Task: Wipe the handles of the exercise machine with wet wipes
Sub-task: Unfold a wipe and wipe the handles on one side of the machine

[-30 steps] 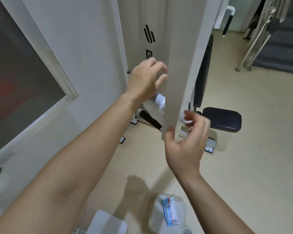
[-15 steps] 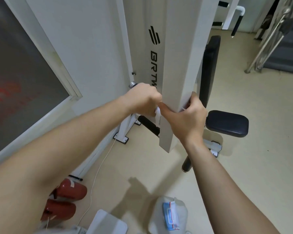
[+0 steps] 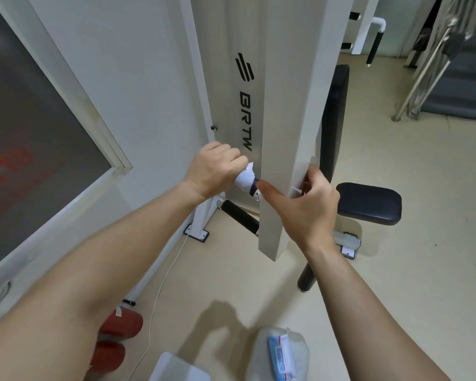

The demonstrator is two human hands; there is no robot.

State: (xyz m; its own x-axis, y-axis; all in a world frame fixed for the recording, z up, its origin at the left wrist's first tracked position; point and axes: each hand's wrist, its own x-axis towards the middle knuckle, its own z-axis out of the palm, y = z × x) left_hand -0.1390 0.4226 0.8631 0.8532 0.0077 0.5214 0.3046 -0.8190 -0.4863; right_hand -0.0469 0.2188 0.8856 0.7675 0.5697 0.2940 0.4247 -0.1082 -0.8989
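Observation:
My left hand grips a white wet wipe wrapped around a short dark handle that sticks out beside the white arm of the exercise machine. My right hand holds the lower part of that white arm, thumb on its near face and fingers curled round its right edge. A small white scrap shows by the right fingers. A second black handle lies lower down, behind the arm.
The machine's black backrest and black seat stand to the right. A wet wipe pack lies on a white bag on the floor below. Red cylinders and a white cable lie by the left wall. A stair railing is far right.
My left hand has come down onto the handle with the wipe around it. My right hand has closed on the white arm and then slid slightly lower.

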